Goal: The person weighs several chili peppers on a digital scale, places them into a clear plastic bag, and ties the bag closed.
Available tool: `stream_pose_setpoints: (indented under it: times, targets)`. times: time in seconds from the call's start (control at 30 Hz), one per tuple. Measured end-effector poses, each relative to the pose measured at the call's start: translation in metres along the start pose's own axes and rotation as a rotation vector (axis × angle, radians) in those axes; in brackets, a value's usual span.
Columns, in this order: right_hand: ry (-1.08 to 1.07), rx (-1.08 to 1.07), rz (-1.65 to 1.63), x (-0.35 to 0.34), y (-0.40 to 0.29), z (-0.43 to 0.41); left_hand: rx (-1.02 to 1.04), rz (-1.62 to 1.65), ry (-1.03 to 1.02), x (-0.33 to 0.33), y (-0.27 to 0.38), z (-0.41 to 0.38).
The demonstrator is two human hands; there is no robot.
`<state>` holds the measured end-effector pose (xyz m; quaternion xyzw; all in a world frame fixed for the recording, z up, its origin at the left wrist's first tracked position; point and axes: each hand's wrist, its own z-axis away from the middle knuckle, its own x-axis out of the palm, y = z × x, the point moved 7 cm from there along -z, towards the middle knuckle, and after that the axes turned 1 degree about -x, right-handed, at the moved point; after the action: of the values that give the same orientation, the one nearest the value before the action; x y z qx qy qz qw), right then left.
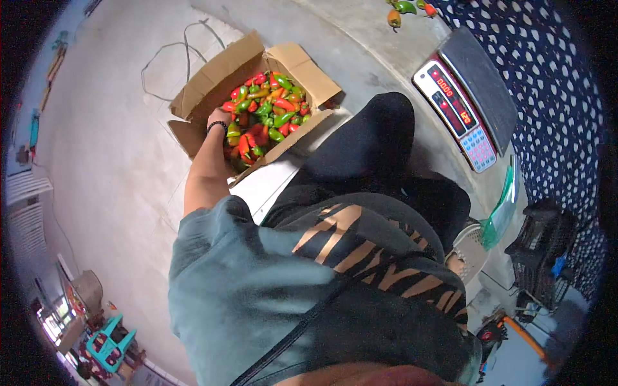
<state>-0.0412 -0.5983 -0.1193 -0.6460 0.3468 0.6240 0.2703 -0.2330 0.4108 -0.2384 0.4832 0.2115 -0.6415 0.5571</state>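
My left hand (219, 117), with a dark beaded bracelet at the wrist, reaches into an open cardboard box (295, 65) on the floor. Its fingers go down among red, green and orange peppers (264, 109) along the box's near left side. They are partly hidden, so whether they grasp a pepper is unclear. The box flaps stand spread outwards. My right hand is out of view. Right of my dark-clothed knees, a digital weighing scale (456, 103) rests on a raised concrete ledge, its red display lit and its keypad facing me.
A few loose peppers (404, 7) lie on the ledge beyond the scale. A cord (187, 53) loops behind the box. Dark patterned cloth (540, 77) hangs at right. A green plastic item (499, 212), a beige perforated object (470, 248) and black crates (540, 246) stand nearby. A turquoise chair (107, 343) is lower left.
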Motion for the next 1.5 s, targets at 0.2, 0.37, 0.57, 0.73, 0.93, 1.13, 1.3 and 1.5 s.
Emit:
stream_pose_setpoints:
  times: [0.2, 0.37, 0.57, 0.73, 0.93, 1.13, 1.3, 1.5]
  targets:
    - [0.015, -0.325, -0.121, -0.025, -0.082, -0.012, 0.063, -0.216, -0.167, 0.085, 0.065, 0.034]
    - [0.049, -0.689, -0.195, -0.046, -0.134, -0.016, 0.082, -0.268, -0.441, 0.136, 0.105, 0.029]
    - [-0.323, -0.738, -0.308, 0.0, -0.068, -0.07, -0.005, -0.465, -0.596, 0.155, 0.101, 0.053]
    - [-0.477, -0.613, -0.402, 0.03, -0.074, -0.058, 0.371, -0.522, -0.46, 0.139, 0.111, 0.052]
    - [-0.511, -0.597, -0.397, 0.038, -0.073, -0.07, 0.217, -0.427, -0.33, 0.143, 0.111, 0.04]
    - [-0.497, -0.618, -0.328, 0.027, -0.066, -0.058, 0.294, -0.497, -0.298, 0.158, 0.116, 0.035]
    - [-0.602, -0.612, -0.512, -0.025, -0.132, 0.038, 0.355, -0.532, -0.249, 0.159, 0.11, 0.029]
    - [-0.373, -0.775, -0.188, -0.038, -0.104, 0.005, 0.396, -0.418, -0.313, 0.129, 0.148, 0.045]
